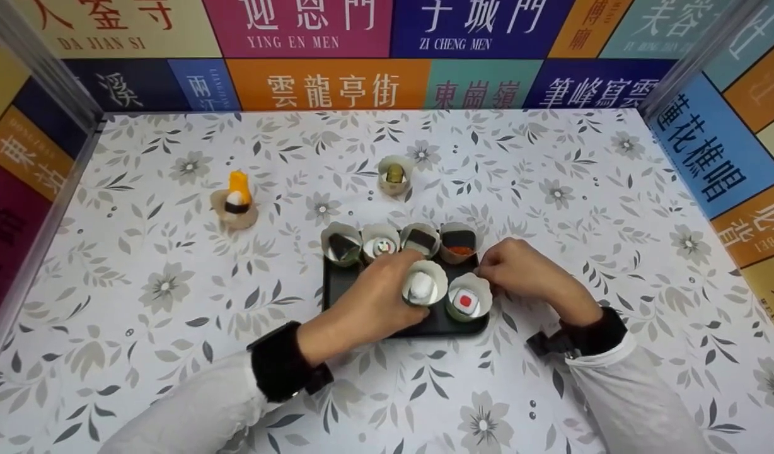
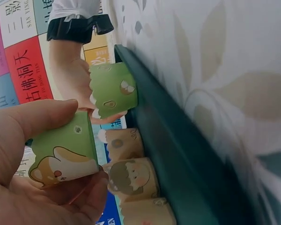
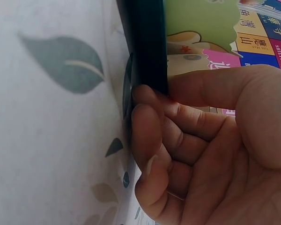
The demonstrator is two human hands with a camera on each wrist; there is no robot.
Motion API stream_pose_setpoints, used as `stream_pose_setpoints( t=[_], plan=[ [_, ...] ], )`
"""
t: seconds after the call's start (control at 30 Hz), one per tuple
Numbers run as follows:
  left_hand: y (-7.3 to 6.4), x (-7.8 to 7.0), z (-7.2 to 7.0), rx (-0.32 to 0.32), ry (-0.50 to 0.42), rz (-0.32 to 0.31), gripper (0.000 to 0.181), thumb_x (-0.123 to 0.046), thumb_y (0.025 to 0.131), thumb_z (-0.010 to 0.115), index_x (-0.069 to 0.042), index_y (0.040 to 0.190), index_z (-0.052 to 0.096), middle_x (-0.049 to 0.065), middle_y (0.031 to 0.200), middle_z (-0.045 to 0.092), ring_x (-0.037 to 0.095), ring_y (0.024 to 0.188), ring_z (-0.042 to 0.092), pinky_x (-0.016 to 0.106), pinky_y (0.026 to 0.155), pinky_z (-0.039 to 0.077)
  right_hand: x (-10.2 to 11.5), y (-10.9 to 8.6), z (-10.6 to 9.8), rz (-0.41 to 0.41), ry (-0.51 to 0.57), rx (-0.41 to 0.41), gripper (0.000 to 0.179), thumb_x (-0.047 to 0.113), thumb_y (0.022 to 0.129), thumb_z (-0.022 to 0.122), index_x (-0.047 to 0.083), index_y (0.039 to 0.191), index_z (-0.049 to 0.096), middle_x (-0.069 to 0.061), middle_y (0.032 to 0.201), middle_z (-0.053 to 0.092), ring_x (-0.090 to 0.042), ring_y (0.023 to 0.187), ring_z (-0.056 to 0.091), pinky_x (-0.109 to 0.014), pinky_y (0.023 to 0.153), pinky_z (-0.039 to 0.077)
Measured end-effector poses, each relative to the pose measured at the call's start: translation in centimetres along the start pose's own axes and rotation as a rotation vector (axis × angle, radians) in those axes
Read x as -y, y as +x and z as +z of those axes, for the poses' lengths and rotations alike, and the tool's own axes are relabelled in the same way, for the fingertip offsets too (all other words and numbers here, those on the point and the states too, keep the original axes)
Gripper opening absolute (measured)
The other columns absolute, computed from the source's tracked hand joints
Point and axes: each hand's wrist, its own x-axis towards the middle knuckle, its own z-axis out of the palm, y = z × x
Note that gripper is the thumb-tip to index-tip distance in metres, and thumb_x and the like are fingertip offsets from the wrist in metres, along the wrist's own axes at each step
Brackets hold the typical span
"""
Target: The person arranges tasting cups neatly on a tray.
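My left hand (image 1: 375, 295) grips a green paper cup (image 2: 68, 150) with a dog picture on its side. A white sushi-like piece (image 1: 421, 287) sits in that cup, held over the black tray (image 1: 336, 287). At the tray's right side, my right hand (image 1: 524, 270) pinches the rim, thumb on top and curled fingers at the outer edge in the right wrist view. Beside the held cup, another green cup (image 2: 114, 89) stands in the tray's front right corner with a red-centred white piece (image 1: 466, 301). Several cups of sushi pieces, including a rice roll (image 1: 383, 247), line the back row.
Behind the tray stands a paper cup (image 1: 395, 184) with a greenish piece. Farther left on the patterned tablecloth (image 1: 173, 302) is a brown cup (image 1: 237, 218) with a yellow-topped piece. Printed panels (image 1: 330, 82) border the table's back and sides.
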Motion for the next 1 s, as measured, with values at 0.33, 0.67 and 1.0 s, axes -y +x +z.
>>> stream_pose_setpoints(
  t=[0.33,0.67,1.0],
  plan=[
    [1.0,0.1,1.2,0.046,-0.014,-0.059,0.059,-0.002,0.074,0.087,-0.005,0.127,0.061,0.01,0.12,0.068,0.025,0.112,0.064,0.035,0.098,0.053,-0.1,0.0,0.0,0.002,0.007,-0.006,0.024,0.012,0.092,0.065,0.011,0.069,0.073,0.004,0.059,0.061,-0.01,0.051,0.052,-0.026,0.053,0.043],
    [1.2,0.2,1.8,0.073,0.0,-0.098,0.053,0.0,0.072,0.085,-0.007,0.119,0.061,0.009,0.114,0.069,0.023,0.105,0.066,0.034,0.092,0.055,0.0,-0.1,0.0,0.005,0.017,0.007,0.025,0.013,0.093,0.065,0.011,0.069,0.072,-0.001,0.058,0.061,-0.01,0.047,0.051,-0.027,0.049,0.042],
    [1.2,0.5,2.3,0.113,0.035,-0.12,0.054,0.003,0.071,0.085,-0.005,0.118,0.059,0.012,0.112,0.069,0.025,0.104,0.067,0.034,0.091,0.057,0.1,-0.2,0.0,0.011,0.013,0.005,0.024,0.012,0.092,0.064,0.011,0.069,0.073,0.002,0.06,0.061,-0.011,0.05,0.053,-0.027,0.052,0.043]
  ],
)
